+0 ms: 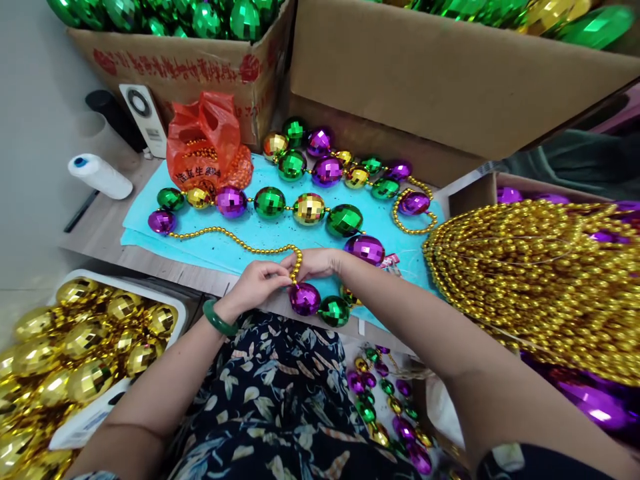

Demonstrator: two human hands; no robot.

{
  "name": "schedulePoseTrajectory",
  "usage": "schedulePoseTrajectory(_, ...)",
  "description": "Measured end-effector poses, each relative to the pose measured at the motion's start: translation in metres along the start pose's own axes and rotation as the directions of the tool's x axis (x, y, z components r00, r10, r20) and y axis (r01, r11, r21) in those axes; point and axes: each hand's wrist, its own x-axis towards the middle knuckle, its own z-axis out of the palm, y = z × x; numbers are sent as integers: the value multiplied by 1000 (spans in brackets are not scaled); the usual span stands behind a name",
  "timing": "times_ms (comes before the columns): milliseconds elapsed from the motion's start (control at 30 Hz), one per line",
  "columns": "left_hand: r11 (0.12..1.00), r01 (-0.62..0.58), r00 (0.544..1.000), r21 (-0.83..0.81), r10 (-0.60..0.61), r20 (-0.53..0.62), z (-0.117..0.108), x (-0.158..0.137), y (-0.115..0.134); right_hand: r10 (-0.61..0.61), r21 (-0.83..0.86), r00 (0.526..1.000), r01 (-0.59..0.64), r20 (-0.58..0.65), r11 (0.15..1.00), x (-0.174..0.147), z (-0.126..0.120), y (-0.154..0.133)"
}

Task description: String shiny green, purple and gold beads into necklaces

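My left hand (259,287), a green bangle at its wrist, is closed in a pinch on a gold bead chain (240,241) right beside a purple faceted ball (305,299). Against it, my right hand (315,264) has its fingers curled behind the same chain end; the fingertips are partly hidden. The chain belongs to a necklace of large purple, green and gold balls looping over the turquoise cloth (200,223). A green ball (334,311) hangs near the table's front edge under my right forearm. Another bead necklace (327,171) lies farther back.
A red plastic bag (203,150) of small beads sits at the back left, near a white thread spool (100,176). Cardboard boxes (400,93) stand behind. Gold bead strands (530,267) pile up at right. A white bin (183,293) of gold balls is at left.
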Motion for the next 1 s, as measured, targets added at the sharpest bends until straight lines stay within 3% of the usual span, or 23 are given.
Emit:
schedulePoseTrajectory(200, 1000, 1, 998, -8, 0, 66, 0, 2, 3, 28, -4, 999, -28, 26, 1000, 5, 14, 0)
schedulePoseTrajectory(300, 998, -56, 998, 10, 56, 1, -1, 3, -1, 45, -85, 990, -57, -133, 995, -5, 9, -5)
schedulePoseTrajectory(433, 998, -27, 980, 49, 36, -196, 1, 2, -13, -26, -153, 911, -41, -413, 987, -33, -3, -11)
schedulePoseTrajectory(500, 998, 14, 969, 58, 1, -246, 4, 0, -19, -104, -143, 865, 37, -491, 989, -45, -2, -12)
schedulePoseTrajectory(600, 996, 87, 973, 31, -79, -217, 9, 0, -23, -213, 18, 803, 268, -557, 963, -52, 9, -9)
schedulePoseTrajectory(667, 989, 148, 972, -6, -147, -184, 12, 1, -23, -256, 184, 774, 430, -579, 884, -50, 19, -6)
schedulePoseTrajectory(733, 979, 199, 968, -31, -202, -151, 14, 3, -23, -270, 297, 778, 499, -568, 814, -45, 27, -3)
schedulePoseTrajectory(800, 971, 240, 963, -5, -239, -126, 16, 3, -23, -261, 309, 799, 478, -541, 822, -38, 31, -1)
schedulePoseTrajectory(1000, 939, 279, 952, 203, -242, -187, 20, -1, -28, -193, 76, 819, 277, -541, 958, -26, 23, -1)
